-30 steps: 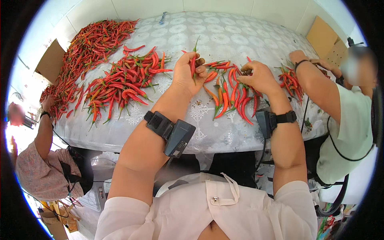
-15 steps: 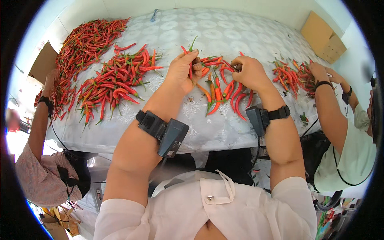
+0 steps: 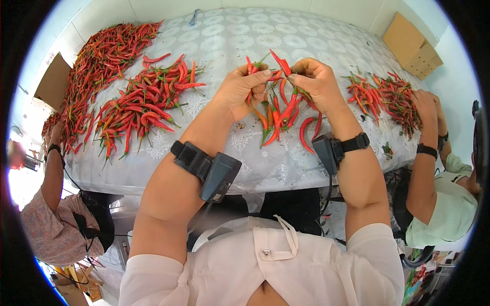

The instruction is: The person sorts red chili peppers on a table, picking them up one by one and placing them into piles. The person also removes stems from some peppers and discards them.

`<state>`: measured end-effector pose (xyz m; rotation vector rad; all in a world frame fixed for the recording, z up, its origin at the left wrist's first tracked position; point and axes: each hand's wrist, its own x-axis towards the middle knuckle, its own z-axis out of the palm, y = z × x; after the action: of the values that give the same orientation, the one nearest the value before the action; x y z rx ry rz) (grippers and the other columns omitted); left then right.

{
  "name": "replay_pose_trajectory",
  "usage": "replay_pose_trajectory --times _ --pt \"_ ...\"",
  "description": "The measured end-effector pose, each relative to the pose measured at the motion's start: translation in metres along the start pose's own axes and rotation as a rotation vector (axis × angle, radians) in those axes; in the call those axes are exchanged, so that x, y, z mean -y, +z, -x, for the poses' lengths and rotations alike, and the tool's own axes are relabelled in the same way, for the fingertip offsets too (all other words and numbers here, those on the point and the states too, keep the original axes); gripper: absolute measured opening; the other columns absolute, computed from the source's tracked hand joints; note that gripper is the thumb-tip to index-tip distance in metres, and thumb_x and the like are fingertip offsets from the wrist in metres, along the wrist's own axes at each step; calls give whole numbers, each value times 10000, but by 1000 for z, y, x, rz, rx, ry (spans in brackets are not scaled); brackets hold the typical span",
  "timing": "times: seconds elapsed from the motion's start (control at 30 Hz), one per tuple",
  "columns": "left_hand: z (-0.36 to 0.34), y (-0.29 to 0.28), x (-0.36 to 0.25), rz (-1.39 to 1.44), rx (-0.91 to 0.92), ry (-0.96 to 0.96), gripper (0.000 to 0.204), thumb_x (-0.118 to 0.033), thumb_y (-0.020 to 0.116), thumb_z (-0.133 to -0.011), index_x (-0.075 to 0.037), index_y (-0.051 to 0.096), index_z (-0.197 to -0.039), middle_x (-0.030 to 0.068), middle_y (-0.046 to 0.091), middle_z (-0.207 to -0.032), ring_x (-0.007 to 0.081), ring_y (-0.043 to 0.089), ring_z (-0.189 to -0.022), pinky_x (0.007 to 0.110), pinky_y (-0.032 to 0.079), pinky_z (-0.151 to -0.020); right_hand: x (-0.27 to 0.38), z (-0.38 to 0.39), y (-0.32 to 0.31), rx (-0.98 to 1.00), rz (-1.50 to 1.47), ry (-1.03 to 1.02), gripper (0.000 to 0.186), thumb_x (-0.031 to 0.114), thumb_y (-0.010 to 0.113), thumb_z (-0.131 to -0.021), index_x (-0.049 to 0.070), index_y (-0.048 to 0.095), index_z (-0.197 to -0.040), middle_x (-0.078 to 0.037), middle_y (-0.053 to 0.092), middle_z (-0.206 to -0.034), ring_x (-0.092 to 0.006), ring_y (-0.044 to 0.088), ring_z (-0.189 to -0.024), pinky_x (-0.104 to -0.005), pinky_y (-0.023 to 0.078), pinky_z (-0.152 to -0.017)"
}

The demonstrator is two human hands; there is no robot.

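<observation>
1. Your left hand (image 3: 240, 92) is curled, thumb and fingers pinching a red chili (image 3: 249, 64) whose tip rises above your grip.
2. Your right hand (image 3: 317, 84) is bent inward, thumb and fingertips pinching another red chili (image 3: 279, 61) that slants up toward your left hand. Your hands are near each other, both over the middle of the table (image 3: 224, 46).
3. Just below them, toward the table's near edge, you have a loose group of chilies (image 3: 278, 120), mostly red, a few orange.
4. To your left lies a broad pile of chilies (image 3: 140, 107); beyond it, a larger heap (image 3: 112, 56) fills the table's far left corner.
5. Toward the table's right edge lie more chilies (image 3: 363, 97), next to a co-worker's hand (image 3: 422, 104).
6. A cardboard box (image 3: 411, 46) stands at the far right corner.
7. You wear a dark strapped device (image 3: 222, 176) on each forearm.
</observation>
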<state>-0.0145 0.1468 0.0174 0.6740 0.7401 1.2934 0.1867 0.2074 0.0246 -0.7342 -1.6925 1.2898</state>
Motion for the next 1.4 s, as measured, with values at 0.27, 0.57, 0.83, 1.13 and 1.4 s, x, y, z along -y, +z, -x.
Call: replay_pose_trajectory --times 0.27,0.57,0.83,1.13,1.4 --pt "2 14 8 -123 -77 31 196 -139 754 -827 -54 625 -947 -12 559 -703 67 438 -567 230 346 -507 7 5 22 112 76 -17 172 69 713 -818 -17 663 -958 -37 669 -860 -84 608 -777 -240 500 -693" --pt "-2 8 5 -78 -280 140 167 -190 650 -912 -43 581 -874 25 578 -728 94 488 -541 234 381 -470 -2 2 9 39 -64 27 162 44 675 -831 -26 651 -974 -57 663 -825 -102 610 -735 -249 501 -661" --pt "1 4 0 -290 -169 113 210 -227 702 -867 -45 596 -876 44 609 -749 126 579 -587 252 421 -483 -5 -2 -1 -136 -468 13 246 20 645 -854 -25 588 -1089 -85 630 -848 -178 647 -734 -280 501 -620" --pt "11 21 10 -629 -39 127 284 -250 728 -850 -26 667 -1014 -7 628 -804 88 556 -606 249 413 -515 1 0 8 -108 -412 -11 247 64 644 -862 -26 597 -1087 -120 651 -928 -231 681 -818 -332 557 -743" --pt "1 9 3 -153 -306 108 210 -258 660 -894 -61 606 -846 47 614 -785 158 587 -635 293 492 -576 -4 -2 -12 52 1101 172 304 239 697 -707 59 704 -953 -135 701 -915 -278 670 -887 -376 517 -789"
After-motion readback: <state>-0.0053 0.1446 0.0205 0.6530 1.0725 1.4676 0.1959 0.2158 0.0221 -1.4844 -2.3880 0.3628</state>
